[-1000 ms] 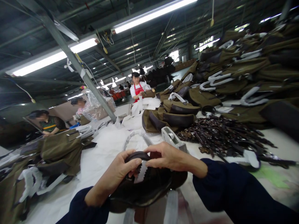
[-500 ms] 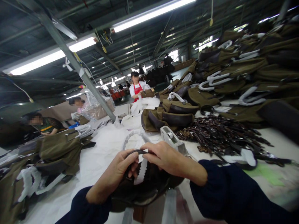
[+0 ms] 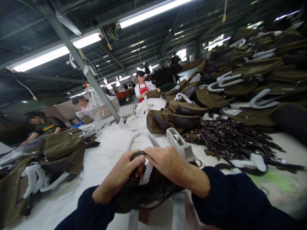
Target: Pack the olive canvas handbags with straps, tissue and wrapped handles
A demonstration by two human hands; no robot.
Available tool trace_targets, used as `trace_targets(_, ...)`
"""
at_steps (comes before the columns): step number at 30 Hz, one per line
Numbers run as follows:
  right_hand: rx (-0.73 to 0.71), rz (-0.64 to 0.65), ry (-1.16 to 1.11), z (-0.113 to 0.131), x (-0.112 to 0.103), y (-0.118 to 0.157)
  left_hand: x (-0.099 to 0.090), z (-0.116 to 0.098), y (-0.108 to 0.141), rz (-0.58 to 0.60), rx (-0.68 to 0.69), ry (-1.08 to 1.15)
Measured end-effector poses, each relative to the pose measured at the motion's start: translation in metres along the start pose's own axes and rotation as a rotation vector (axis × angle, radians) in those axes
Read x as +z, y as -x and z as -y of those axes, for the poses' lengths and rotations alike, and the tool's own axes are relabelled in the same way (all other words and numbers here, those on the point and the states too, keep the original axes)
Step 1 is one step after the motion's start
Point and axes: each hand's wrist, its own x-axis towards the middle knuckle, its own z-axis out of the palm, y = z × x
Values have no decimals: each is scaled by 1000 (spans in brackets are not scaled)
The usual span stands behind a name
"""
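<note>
In front of me lies a dark bag [image 3: 151,191], its body partly hidden by my arms. My left hand [image 3: 122,174] is closed around a dark curved handle [image 3: 138,154] above the bag. My right hand [image 3: 168,161] pinches the same handle at its right end, thumb and fingers together. From between the hands hangs a white strip with a jagged edge [image 3: 146,175]. Beyond my fingers, another handle wrapped in white [image 3: 139,134] arches up. A grey tape dispenser [image 3: 178,143] stands just past my right hand.
Dark straps with metal parts [image 3: 220,137] lie heaped to the right. Olive bags [image 3: 175,116] are stacked behind and up the right side. More olive bags [image 3: 62,150] cover the left. White sheets [image 3: 105,159] spread between. Several people work further off, one wearing a red apron [image 3: 143,91].
My right hand has drawn in toward my left along the handle, its fingers now bunched closer together. The view has shifted slightly; the left hand keeps its hold.
</note>
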Motion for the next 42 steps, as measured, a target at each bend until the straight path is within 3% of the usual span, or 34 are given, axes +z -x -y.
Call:
trace_targets(5,-20,1,-285,-10,-4,-4,-6,7,4,30,-51,68)
trace_targets(8,-48,26,-330,-14,-8,-7,-9,9,6,141,-99,166)
trace_targets(11,26,60,-366,-12,-8,-7,-10,7,4,164,-77,219)
trace_targets(15,148,110,-477,-10,-5,-5,-10,3,0,70,-54,93)
trace_targets(18,195,60,-580,-13,-3,-5,-10,3,-3,-37,-6,16)
trace_targets(22,228,19,-660,-19,0,-6,-7,9,-8,-116,73,72)
trace_targets(27,203,62,-680,-23,1,-3,-1,12,-12,-197,111,127)
trace_targets(34,347,132,-812,-19,4,-5,3,8,-9,-117,88,289)
trace_targets(39,298,112,-758,-16,7,-1,9,9,-13,-359,140,332)
trace_targets(42,297,124,-655,-14,7,1,13,10,-16,-426,139,374)
